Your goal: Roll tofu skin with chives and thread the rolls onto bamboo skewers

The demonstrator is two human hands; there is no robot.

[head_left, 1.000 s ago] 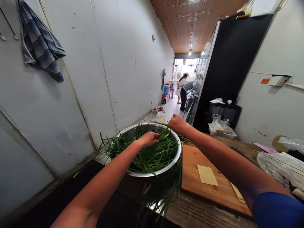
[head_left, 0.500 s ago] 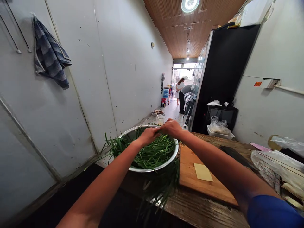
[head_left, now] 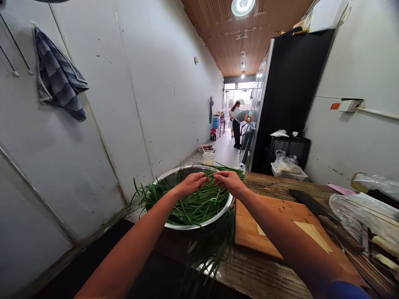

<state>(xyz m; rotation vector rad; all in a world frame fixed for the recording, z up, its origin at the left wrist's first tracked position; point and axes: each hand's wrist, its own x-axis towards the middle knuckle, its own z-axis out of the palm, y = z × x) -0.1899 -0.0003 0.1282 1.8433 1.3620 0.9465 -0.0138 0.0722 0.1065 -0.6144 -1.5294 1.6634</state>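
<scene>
**Here: both hands on the greens over the steel bowl**

Left hand (head_left: 193, 183) curled, fingertips pinched on a few strands of the green chives (head_left: 190, 203). Right hand (head_left: 228, 181) likewise curled, pinching strands just beside the left; fingertips of the two nearly meeting above the middle of the pile. Both held just over the far half of the metal bowl (head_left: 174, 176).

Chives heaped in the bowl, long flat blades lying mostly crosswise; some spilling over the near rim and hanging down the front edge of the bench (head_left: 268, 276), others sticking out past the left and far rims. Bowl resting at the left end of the bench, close to the wall.

Wooden cutting board (head_left: 280, 224) just right of the bowl, touching or nearly touching its rim; cannot tell which. Two pale yellow flat pieces (head_left: 313, 236) lying on the board, partly hidden by the right forearm. Dark cleaver (head_left: 307, 201) lying at the board's far right corner, blade pointing away. Clear plastic bags (head_left: 364, 209) at the far right of the bench.

Farther out: striped blue towel (head_left: 57, 79) hung on the left wall; black refrigerator (head_left: 289, 91) to the right of the corridor; white tray with a bag (head_left: 288, 168) beside it. Two people (head_left: 237, 120) standing well apart, at the bright doorway at the corridor's end.
</scene>
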